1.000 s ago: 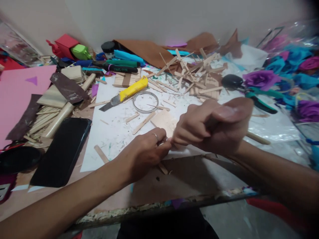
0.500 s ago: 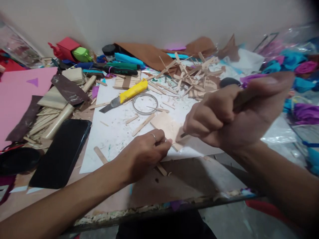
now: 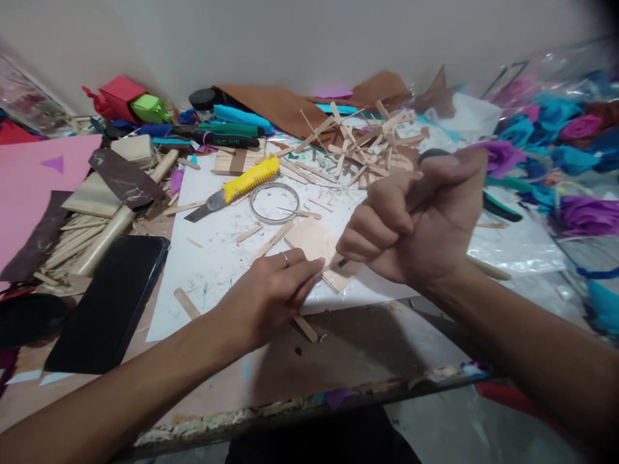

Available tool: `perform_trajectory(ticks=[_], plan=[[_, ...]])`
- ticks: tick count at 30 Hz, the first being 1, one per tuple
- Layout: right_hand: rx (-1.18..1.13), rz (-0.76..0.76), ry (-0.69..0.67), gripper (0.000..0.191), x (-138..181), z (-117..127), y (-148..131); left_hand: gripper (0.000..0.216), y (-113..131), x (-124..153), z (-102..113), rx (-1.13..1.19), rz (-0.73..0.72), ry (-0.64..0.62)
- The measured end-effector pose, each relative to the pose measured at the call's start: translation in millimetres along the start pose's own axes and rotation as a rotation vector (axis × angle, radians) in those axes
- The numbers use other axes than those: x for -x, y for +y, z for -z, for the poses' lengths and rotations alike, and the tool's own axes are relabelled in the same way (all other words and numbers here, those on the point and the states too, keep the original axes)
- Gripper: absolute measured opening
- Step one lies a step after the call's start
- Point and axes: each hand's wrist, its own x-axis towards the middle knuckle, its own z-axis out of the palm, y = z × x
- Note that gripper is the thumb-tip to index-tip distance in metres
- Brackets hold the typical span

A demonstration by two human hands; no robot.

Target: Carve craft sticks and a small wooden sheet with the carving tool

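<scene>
My right hand (image 3: 411, 225) is closed in a fist around a dark-handled tool, thumb on top. The tool's thin dark tip (image 3: 343, 262) comes out below the fist, close over a small flat piece of pale wood (image 3: 309, 240). Most of the tool is hidden in my palm, so its kind does not show. My left hand (image 3: 285, 283), a ring on one finger, has its fingertips pinched together at the near edge of the wood piece. Whatever lies between them is hidden. From beneath that hand a craft stick (image 3: 306, 328) sticks out.
White paper (image 3: 217, 258) with wood scraps lies under the work. Beyond my hands are a yellow utility knife (image 3: 251, 178), a metal ring (image 3: 275, 203) and heaped craft sticks (image 3: 372, 145). A phone (image 3: 109, 303) lies left; coloured paper flowers (image 3: 575, 122) are at right.
My right fist has moved left and a little lower, bringing the tool's tip over the wood piece. My left hand has shifted slightly left. The whole view has drifted a little.
</scene>
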Motion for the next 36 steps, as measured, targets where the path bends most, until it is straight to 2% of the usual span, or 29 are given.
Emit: perform_trajectory(ticks=[3, 7, 11, 14, 16, 19, 21, 22, 25, 36], plan=[[0.003, 0.036, -0.060, 0.067, -4, 2, 3, 0.015, 1, -1, 1, -0.019, -0.012, -0.011], [0.038, 0.043, -0.029, 0.067, -5, 1, 3, 0.015, 3, -3, 2, -0.033, -0.012, -0.020], [0.056, 0.026, -0.030, 0.060, -3, 1, 2, 0.016, 2, 0, 2, -0.051, 0.006, -0.041], [0.069, -0.009, -0.017, 0.053, 0, -1, -1, 0.019, 3, 5, 0, -0.113, 0.011, -0.125], [0.068, -0.035, -0.002, 0.052, 2, -4, -3, 0.018, 5, 6, 0, -0.110, 0.074, -0.171], [0.075, -0.098, 0.013, 0.052, 5, -10, -5, 0.023, 12, 3, 0, 0.013, 0.299, -0.176], [0.083, -0.150, 0.018, 0.051, 7, -13, -6, 0.033, 17, -2, 2, 0.082, 0.456, -0.179], [0.081, -0.165, 0.010, 0.050, 8, -14, -6, 0.034, 19, -5, 3, 0.108, 0.489, -0.187], [0.061, -0.184, -0.034, 0.049, 10, -14, -5, 0.036, 22, -10, 5, 0.155, 0.541, -0.195], [0.054, -0.214, -0.049, 0.055, 10, -12, 1, 0.035, 19, -7, 4, 0.193, 0.521, -0.228]])
